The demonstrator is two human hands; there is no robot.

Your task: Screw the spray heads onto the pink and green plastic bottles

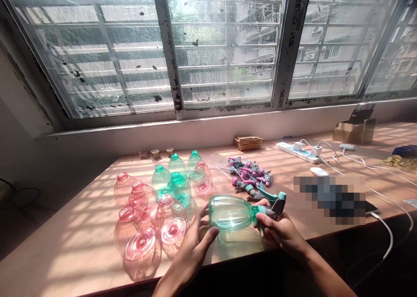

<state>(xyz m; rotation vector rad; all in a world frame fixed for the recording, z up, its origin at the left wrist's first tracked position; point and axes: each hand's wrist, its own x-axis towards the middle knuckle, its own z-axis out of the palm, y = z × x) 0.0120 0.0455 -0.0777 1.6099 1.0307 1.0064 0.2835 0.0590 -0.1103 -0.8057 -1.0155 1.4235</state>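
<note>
A clear green spray bottle (230,212) lies tilted sideways above the table's front edge, its base to the left. Its grey and teal trigger sprayer (276,203) sits at the neck on the right. My right hand (282,231) is closed around the neck and sprayer collar, thumb in front. My left hand (197,238) is at the bottle's base with thumb and fingers apart; whether it touches the plastic I cannot tell. Just beyond, loose trigger sprayers (249,173) in pink, grey and teal lie in a pile. Left of it stand several open green bottles (179,188) and pink bottles (140,240).
The wooden table (81,240) runs below a barred window. A brown box (248,143) and small wooden blocks (155,154) sit by the wall. At right are a power strip (298,152) with cables, a white mouse-shaped object (319,171) and a blurred-out patch (332,199).
</note>
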